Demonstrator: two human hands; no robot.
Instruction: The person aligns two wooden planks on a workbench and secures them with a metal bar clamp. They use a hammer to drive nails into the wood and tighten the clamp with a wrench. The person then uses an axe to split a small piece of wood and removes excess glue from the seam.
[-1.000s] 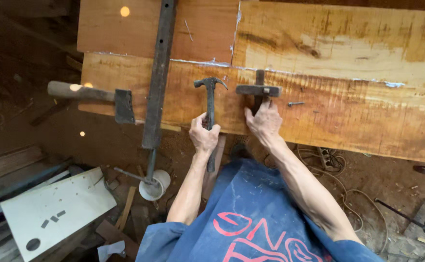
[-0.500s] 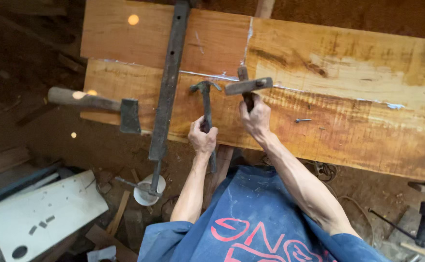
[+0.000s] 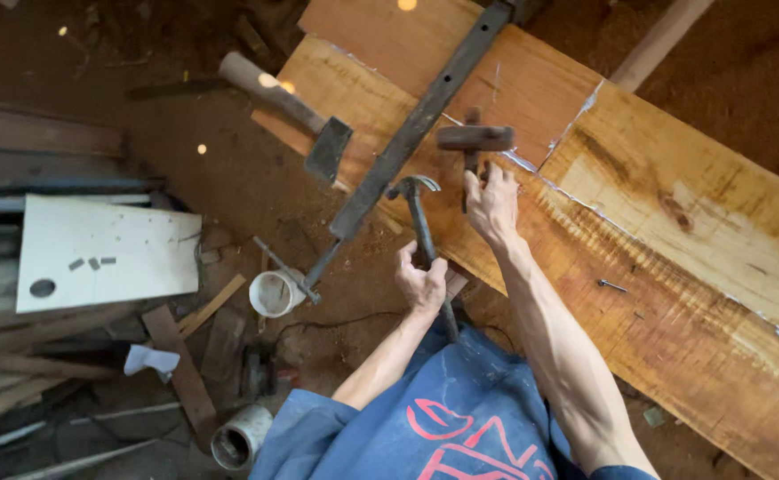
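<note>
Left hand (image 3: 422, 283) fisted on claw hammer (image 3: 420, 218), claw end toward plank (image 3: 674, 231). Right hand (image 3: 492, 206) clenched around mallet (image 3: 474, 140), head crosswise above plank.

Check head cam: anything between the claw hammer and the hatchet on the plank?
Yes: the long dark metal bar lies diagonally between the claw hammer and the hatchet, in the head view.

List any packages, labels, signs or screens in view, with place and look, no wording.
No packages, labels, signs or screens show.
Nearest thing: white flat panel on the ground at left, rectangular, with a round hole and small dark slots.
White cup beside it, round, open-topped.
</note>
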